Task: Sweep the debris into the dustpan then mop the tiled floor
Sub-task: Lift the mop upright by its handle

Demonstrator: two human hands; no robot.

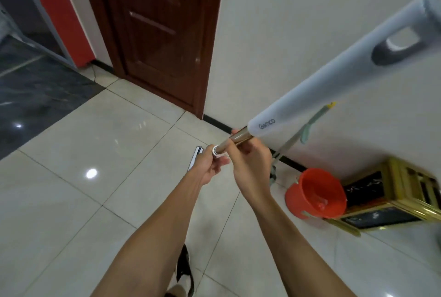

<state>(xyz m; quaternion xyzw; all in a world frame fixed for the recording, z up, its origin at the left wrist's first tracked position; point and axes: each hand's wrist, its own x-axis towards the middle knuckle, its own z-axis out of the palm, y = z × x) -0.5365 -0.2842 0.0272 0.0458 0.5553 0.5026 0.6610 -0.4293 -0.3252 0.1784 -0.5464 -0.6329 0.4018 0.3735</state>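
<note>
Metallic mop pole point(235, 140) in both hands

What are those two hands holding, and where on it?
A mop handle. The right hand grips its bronze metal section; the left hand holds the white collar just below.

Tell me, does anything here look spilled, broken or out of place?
No spill or damage shows. The one odd thing is the orange bucket by the wall: it lies tipped on its side, its opening turned toward the camera. Both hands, left hand and right hand, grip the mop handle.
</note>
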